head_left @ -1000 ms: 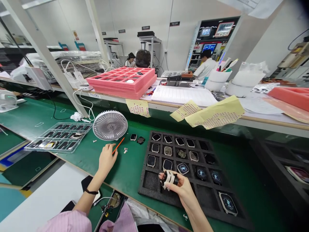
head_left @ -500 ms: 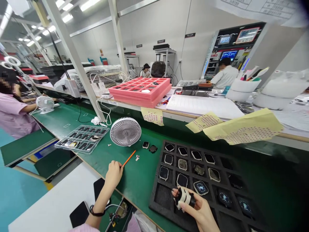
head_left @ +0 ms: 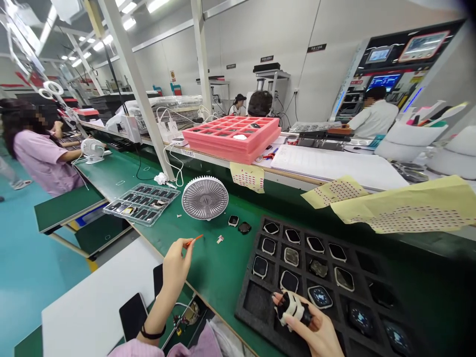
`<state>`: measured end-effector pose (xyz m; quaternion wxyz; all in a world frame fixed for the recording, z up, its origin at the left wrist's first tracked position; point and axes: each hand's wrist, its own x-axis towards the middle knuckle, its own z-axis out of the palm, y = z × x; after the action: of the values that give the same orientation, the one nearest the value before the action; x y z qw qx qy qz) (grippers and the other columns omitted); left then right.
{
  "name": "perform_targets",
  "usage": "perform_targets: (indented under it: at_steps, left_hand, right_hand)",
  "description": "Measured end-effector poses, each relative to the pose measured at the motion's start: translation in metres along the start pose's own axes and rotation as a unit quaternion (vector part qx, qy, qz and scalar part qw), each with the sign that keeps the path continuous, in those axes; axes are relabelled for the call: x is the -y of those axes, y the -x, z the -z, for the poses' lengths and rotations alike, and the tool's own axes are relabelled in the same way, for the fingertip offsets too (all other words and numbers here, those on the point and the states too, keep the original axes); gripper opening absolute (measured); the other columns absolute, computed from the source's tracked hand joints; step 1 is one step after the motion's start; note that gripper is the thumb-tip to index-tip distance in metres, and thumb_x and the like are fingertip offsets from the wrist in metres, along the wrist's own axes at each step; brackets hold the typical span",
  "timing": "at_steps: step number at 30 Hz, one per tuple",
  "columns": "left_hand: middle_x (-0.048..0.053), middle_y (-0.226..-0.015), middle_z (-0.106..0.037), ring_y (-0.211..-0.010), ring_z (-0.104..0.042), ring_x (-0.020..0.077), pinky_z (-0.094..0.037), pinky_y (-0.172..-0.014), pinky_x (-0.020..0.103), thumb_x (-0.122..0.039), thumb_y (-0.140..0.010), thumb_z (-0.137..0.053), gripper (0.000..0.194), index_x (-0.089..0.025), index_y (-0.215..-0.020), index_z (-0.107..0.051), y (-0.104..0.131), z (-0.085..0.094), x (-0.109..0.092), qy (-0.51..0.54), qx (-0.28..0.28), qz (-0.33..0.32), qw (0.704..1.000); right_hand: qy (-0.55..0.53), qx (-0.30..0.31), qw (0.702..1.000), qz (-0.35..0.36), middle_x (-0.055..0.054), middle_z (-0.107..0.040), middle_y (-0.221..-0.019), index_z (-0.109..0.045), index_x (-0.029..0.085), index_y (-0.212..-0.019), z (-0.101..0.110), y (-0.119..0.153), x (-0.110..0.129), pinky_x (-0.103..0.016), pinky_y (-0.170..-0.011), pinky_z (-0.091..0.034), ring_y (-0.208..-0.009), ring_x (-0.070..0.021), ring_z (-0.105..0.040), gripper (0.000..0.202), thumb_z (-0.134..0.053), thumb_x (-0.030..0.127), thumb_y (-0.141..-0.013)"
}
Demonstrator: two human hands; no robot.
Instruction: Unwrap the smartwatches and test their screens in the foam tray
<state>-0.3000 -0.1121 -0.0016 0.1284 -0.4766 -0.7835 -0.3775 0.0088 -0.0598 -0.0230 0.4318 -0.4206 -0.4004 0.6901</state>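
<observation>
My left hand (head_left: pixel 177 263) is closed around a thin orange stick (head_left: pixel 196 239), whose tip points right over the green bench. My right hand (head_left: pixel 316 327) grips a small bundle of black and cream-white watch cases (head_left: pixel 293 308) above a black foam tray (head_left: pixel 256 296); how many it holds I cannot tell. Square watches, some with cream frames and some dark, sit in the tray's compartments. Between the hands and the fan, a light-framed watch (head_left: pixel 233 220) and a black watch piece (head_left: pixel 244 227) lie on the bench, with small pale bits (head_left: pixel 220 239) nearby.
A round desk fan (head_left: pixel 205 198) stands behind my left hand. To its left lies a clear tray of dark parts (head_left: pixel 143 204). Overhead on the shelf is a red foam tray (head_left: pixel 232 144); yellow sheets (head_left: pixel 405 206) hang from its edge. A co-worker (head_left: pixel 44 158) sits at far left.
The view has swung left, so the scene sits further right. My left hand has turned and the orange stick now shows shorter and flatter. My right hand keeps its hold on the watch cases.
</observation>
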Motion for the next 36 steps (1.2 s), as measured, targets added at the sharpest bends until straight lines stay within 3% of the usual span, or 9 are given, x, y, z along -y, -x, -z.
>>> perform_targets:
  at_steps: [5, 8, 18, 36]
  left_hand:
    - [0.004, -0.080, -0.071, -0.062, -0.061, 0.0150, -0.048, -0.058, 0.027, -0.034, -0.092, -0.051, 0.020, -0.019, -0.085, -0.062, -0.001, 0.006, -0.007, 0.015, -0.115, -0.069, 0.991]
    - [0.004, -0.081, -0.071, -0.067, -0.063, 0.0151, -0.049, -0.058, 0.026, -0.028, -0.091, -0.055, 0.013, -0.019, -0.086, -0.063, -0.002, 0.003, -0.007, 0.019, -0.138, -0.100, 0.985]
    - [0.005, -0.081, -0.073, -0.072, -0.068, 0.0165, -0.053, -0.067, 0.028, -0.028, -0.092, -0.053, 0.016, -0.019, -0.085, -0.064, -0.009, -0.011, 0.001, -0.010, -0.120, -0.137, 0.983]
    - [0.003, -0.081, -0.073, -0.073, -0.068, 0.0162, -0.051, -0.069, 0.027, -0.024, -0.092, -0.053, 0.013, -0.019, -0.087, -0.064, -0.009, -0.013, 0.001, -0.046, -0.111, -0.169, 0.978]
  right_hand:
    - [0.007, -0.001, 1.000, 0.006, -0.015, -0.075, -0.089, -0.074, 0.017, -0.090, 0.001, 0.000, -0.002, -0.044, -0.084, -0.055, -0.091, -0.0367, -0.069, 0.050, -0.088, 0.041, -0.049]
    - [0.007, 0.002, 1.000, 0.004, -0.015, -0.075, -0.090, -0.075, 0.017, -0.090, 0.000, 0.000, -0.001, -0.043, -0.084, -0.055, -0.090, -0.0361, -0.070, 0.049, -0.088, 0.041, -0.049]
    - [-0.001, -0.002, 1.000, -0.011, -0.014, -0.075, -0.091, -0.075, 0.017, -0.090, 0.000, 0.001, 0.000, -0.043, -0.083, -0.056, -0.092, -0.0367, -0.069, 0.049, -0.088, 0.040, -0.049]
    - [-0.005, -0.003, 1.000, -0.014, -0.014, -0.075, -0.092, -0.075, 0.017, -0.089, -0.001, 0.002, 0.002, -0.042, -0.083, -0.055, -0.091, -0.0352, -0.070, 0.049, -0.089, 0.039, -0.048]
